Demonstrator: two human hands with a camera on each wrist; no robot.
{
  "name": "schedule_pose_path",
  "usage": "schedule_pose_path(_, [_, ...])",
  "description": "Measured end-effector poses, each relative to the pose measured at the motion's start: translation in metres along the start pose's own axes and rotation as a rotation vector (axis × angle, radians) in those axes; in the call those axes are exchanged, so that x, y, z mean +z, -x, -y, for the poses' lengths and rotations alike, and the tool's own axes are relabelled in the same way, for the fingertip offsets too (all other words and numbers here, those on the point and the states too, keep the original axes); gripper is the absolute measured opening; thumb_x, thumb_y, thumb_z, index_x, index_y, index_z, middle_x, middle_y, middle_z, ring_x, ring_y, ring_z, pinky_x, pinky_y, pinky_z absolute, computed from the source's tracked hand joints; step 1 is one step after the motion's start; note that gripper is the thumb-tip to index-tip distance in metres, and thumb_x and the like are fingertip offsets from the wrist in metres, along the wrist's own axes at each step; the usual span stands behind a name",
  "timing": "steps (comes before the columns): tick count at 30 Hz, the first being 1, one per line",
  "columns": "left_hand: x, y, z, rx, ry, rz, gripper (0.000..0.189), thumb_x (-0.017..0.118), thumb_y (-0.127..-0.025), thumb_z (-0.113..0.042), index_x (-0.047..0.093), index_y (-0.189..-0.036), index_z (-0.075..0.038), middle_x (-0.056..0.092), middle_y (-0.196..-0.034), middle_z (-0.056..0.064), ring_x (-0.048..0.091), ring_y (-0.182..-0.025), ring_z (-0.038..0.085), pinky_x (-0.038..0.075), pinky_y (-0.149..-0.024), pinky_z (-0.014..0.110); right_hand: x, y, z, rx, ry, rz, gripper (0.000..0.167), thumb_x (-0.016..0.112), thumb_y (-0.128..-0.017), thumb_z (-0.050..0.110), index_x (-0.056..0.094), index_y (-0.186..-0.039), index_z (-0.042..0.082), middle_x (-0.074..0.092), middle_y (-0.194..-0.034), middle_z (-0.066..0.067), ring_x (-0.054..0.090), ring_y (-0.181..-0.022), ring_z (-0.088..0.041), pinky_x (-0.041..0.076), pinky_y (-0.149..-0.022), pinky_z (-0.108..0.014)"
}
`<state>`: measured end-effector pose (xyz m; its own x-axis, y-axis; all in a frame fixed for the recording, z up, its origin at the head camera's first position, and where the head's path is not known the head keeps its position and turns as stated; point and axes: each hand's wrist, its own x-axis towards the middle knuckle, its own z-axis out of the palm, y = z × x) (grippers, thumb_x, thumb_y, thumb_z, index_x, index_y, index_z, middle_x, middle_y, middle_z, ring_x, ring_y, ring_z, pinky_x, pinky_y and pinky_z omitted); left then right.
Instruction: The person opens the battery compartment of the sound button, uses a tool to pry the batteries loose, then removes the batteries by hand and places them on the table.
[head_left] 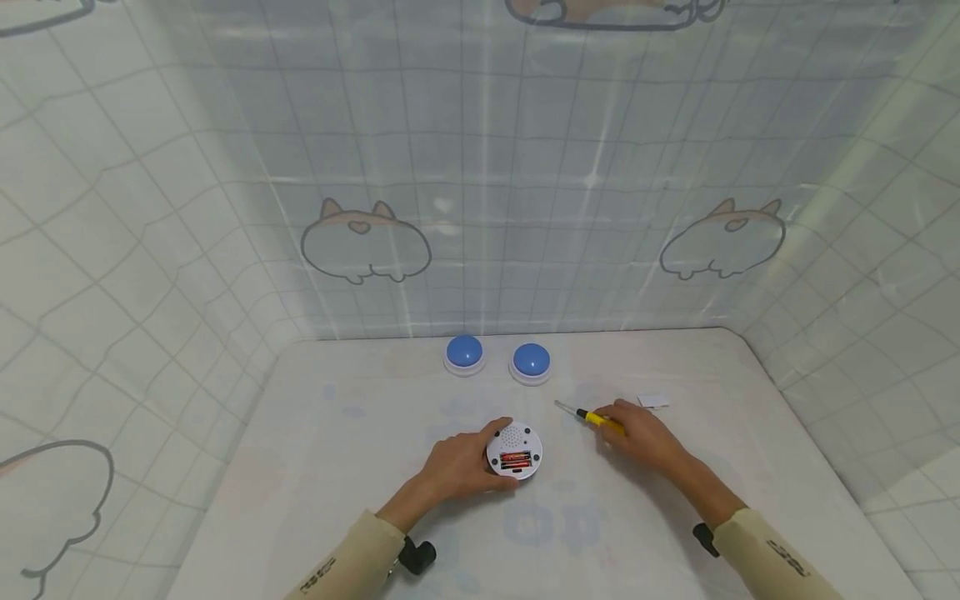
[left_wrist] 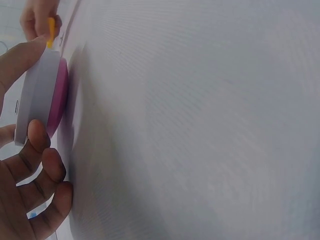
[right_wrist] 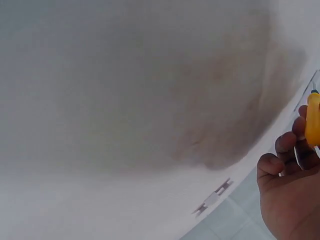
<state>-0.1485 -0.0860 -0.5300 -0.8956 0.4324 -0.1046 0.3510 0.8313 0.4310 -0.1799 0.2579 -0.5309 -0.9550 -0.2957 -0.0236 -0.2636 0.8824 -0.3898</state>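
In the head view my left hand grips a round white push-button device by its rim, thumb and fingers on opposite sides. Its underside faces up, with a speaker grille and an uncovered compartment holding two red batteries. The left wrist view shows its pink dome turned down towards the tabletop. To the right, my right hand holds a screwdriver by its yellow handle. Its metal shaft points left, towards the back of the table and apart from the device.
Two push buttons with blue domes, a left one and a right one, stand near the table's back edge. A small flat white piece lies just beyond my right hand. Patterned curtain walls enclose the white table.
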Motion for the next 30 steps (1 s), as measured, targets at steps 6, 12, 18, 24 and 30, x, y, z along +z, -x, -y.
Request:
schedule_pose_path(6, [0.000, 0.001, -0.001, -0.003, 0.005, 0.004, 0.099, 0.073, -0.071, -0.077, 0.037, -0.154, -0.037, 0.070, -0.108, -0.001, 0.056, -0.080, 0.011, 0.047, -0.069, 0.037, -0.006, 0.000, 0.005, -0.063, -0.067, -0.088, 0.022, 0.059, -0.096, 0.015, 0.074, -0.112, 0.013, 0.059, -0.095, 0.006, 0.052, -0.083, -0.012, 0.049, -0.080, -0.036])
schedule_pose_path(12, [0.000, 0.000, -0.001, -0.009, 0.005, -0.001, 0.098, 0.074, -0.071, -0.075, 0.038, -0.153, -0.037, 0.070, -0.106, -0.002, 0.056, -0.081, 0.011, 0.047, -0.070, 0.037, -0.014, 0.001, 0.015, -0.071, -0.183, -0.107, 0.019, 0.055, -0.097, 0.012, 0.073, -0.103, 0.013, 0.061, -0.094, 0.007, 0.054, -0.083, -0.012, 0.049, -0.078, -0.034])
schedule_pose_path(18, [0.000, 0.000, -0.001, -0.005, 0.011, 0.001, 0.098, 0.074, -0.071, -0.076, 0.037, -0.154, -0.038, 0.070, -0.109, -0.002, 0.057, -0.084, 0.011, 0.047, -0.070, 0.037, -0.021, 0.002, 0.029, -0.049, -0.239, -0.045, 0.019, 0.055, -0.100, 0.015, 0.073, -0.106, 0.015, 0.069, -0.103, 0.004, 0.057, -0.090, -0.015, 0.050, -0.086, -0.040])
schedule_pose_path(24, [0.001, 0.001, 0.000, 0.000, 0.007, -0.003, 0.100, 0.074, -0.070, -0.077, 0.037, -0.154, -0.038, 0.070, -0.112, 0.000, 0.059, -0.085, 0.012, 0.048, -0.070, 0.038, -0.028, 0.007, 0.045, -0.016, -0.282, 0.045, 0.019, 0.057, -0.099, 0.016, 0.072, -0.109, 0.017, 0.070, -0.106, 0.002, 0.056, -0.089, -0.017, 0.050, -0.079, -0.035])
schedule_pose_path(30, [0.001, 0.001, -0.001, -0.007, -0.007, -0.006, 0.100, 0.071, -0.070, -0.080, 0.037, -0.154, -0.038, 0.070, -0.113, 0.000, 0.060, -0.087, 0.012, 0.048, -0.070, 0.037, -0.030, 0.013, 0.057, -0.041, -0.277, 0.111, 0.020, 0.068, -0.092, 0.020, 0.069, -0.111, 0.026, 0.068, -0.103, 0.004, 0.055, -0.088, -0.017, 0.049, -0.076, -0.033])
